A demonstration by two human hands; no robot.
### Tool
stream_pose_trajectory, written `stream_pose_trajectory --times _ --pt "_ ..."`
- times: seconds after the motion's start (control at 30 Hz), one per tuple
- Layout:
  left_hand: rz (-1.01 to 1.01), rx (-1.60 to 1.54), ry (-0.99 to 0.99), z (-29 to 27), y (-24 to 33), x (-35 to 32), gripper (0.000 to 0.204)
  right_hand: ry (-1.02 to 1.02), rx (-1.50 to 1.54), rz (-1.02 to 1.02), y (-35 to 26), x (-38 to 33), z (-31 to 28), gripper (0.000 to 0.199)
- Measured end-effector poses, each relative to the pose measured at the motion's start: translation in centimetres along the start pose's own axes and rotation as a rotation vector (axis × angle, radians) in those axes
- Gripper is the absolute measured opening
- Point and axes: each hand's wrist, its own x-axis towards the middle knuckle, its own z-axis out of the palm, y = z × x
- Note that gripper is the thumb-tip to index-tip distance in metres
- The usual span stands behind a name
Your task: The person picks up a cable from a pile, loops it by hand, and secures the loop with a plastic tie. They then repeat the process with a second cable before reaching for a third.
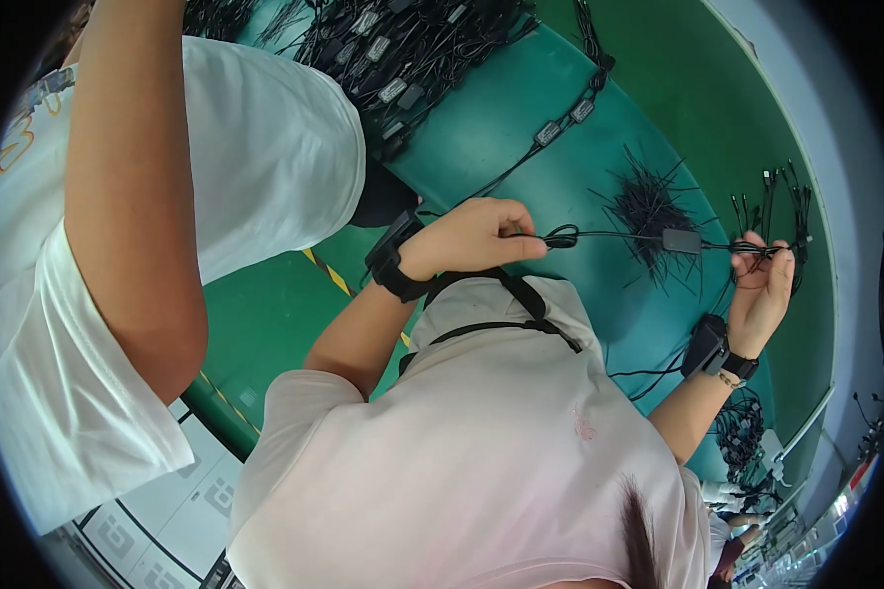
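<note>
A black cable (614, 235) with a small rectangular black box (681, 240) in its middle is stretched between my two hands. My left hand (481, 238) is closed, its thumb and fingers pinching the cable beside a small coiled loop (562, 237). At the other end, my right hand (762, 280) pinches the cable's bundled strands between thumb and fingers. Below the cable lies a loose heap of short thin black ties (648, 211), partly covered by the box. Each wrist carries a strapped black device.
A large pile of black cables with small boxes (393, 59) covers the far left of the green table (501, 118). More cables hang at the right edge near a raised border (805, 147). A person in a white shirt (265, 137) stands close on my left.
</note>
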Motion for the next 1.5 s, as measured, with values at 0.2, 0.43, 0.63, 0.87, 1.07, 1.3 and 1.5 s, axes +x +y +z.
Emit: stream_pose_trajectory --times 0.2,0.43,0.63,0.87,1.07,1.3,1.5 --pt "-0.120 0.026 0.407 -2.0 -5.8 3.2 0.026 -0.323 0.013 0.126 1.3 -1.6 3.3 0.018" --pt "0.253 0.824 1.245 -10.3 -7.4 8.8 0.026 -0.370 -0.103 0.126 2.1 -2.8 5.7 0.015" --pt "0.013 1.055 1.139 -13.0 -6.4 13.1 0.026 -0.308 -0.085 0.126 2.3 -2.8 5.0 0.014" --pt "-0.063 0.928 1.044 -14.6 -7.8 13.6 0.015 -0.246 -0.094 0.142 2.9 -2.9 4.2 0.014" --pt "0.060 -0.015 0.999 -15.8 -4.8 12.7 0.012 -0.211 -0.069 0.162 3.9 -2.2 3.4 0.015" --pt "-0.075 0.503 1.042 -17.2 -5.7 13.0 0.008 -0.223 -0.092 0.179 4.3 -2.3 3.3 0.015" --pt "0.090 0.123 0.860 -13.4 -6.6 13.4 0.007 -0.181 -0.096 0.176 4.5 -2.6 2.1 0.015"
